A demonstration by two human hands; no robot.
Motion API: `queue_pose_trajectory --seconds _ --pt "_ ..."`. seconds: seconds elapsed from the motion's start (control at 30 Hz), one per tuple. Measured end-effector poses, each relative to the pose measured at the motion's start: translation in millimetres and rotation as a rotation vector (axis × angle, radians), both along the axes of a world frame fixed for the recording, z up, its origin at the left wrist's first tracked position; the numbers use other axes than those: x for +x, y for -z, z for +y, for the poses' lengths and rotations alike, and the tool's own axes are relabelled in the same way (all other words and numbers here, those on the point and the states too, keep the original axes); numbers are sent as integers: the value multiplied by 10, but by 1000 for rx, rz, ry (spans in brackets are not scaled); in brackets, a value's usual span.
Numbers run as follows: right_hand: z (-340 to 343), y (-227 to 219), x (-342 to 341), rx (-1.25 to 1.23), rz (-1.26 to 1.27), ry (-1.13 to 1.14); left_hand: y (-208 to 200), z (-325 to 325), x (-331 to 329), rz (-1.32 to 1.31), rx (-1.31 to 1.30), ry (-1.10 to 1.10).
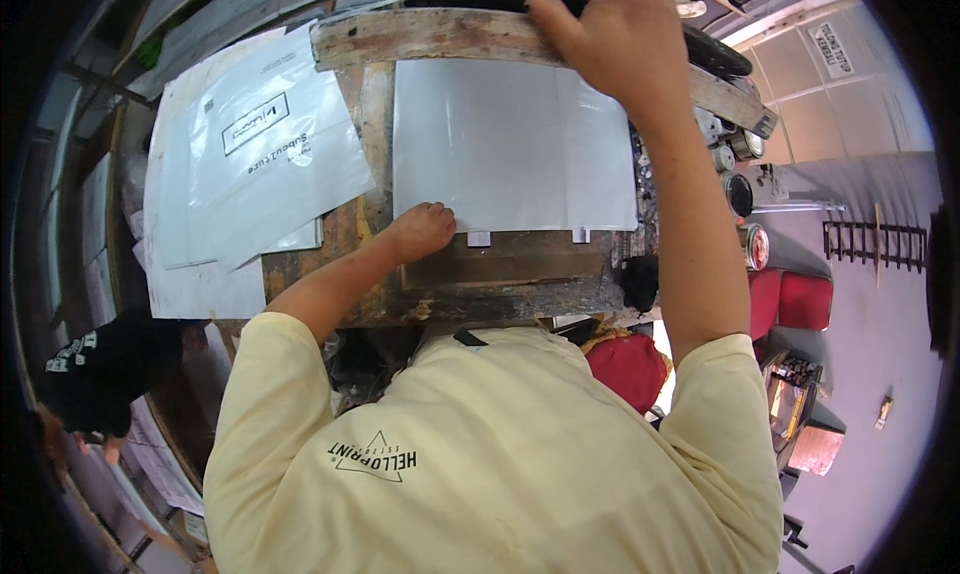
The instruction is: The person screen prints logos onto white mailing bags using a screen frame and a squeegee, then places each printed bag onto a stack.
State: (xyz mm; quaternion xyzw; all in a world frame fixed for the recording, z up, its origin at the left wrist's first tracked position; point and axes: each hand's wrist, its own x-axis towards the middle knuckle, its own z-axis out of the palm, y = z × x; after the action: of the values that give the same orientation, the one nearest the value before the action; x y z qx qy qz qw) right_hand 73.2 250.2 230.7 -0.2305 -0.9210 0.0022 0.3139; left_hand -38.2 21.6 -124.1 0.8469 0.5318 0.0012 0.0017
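Observation:
A blank, translucent white plastic sheet (510, 149) lies flat on the worn, paint-stained wooden table (375, 219) in front of me. My left hand (425, 231) has its fingers curled together on the sheet's near left corner. Beyond the sheet's far edge, my right hand (622, 49) is wrapped over a wooden frame bar (430, 36), thumb on its near side. That bar slants across the far side of the table, and what lies under my right palm is hidden. Two small pale tabs (479, 239) show at the sheet's near edge.
Printed plastic bags (275, 139) overlap in a pile on the left. Paint cans (738, 194) line the right side, with a black cloth-like lump (638, 282) near the table's right corner. A person in black (115, 374) bends at the far left. Red chairs (803, 301) stand farther right.

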Motion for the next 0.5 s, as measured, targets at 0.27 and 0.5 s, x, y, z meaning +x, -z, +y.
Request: queue_pose_trajectory --seconds 0.27,0.5 --pt "-94 63 138 4 -80 -22 -191 152 -50 45 11 -73" --pt "-14 224 138 197 -4 -46 -992 512 -298 -173 128 -201"
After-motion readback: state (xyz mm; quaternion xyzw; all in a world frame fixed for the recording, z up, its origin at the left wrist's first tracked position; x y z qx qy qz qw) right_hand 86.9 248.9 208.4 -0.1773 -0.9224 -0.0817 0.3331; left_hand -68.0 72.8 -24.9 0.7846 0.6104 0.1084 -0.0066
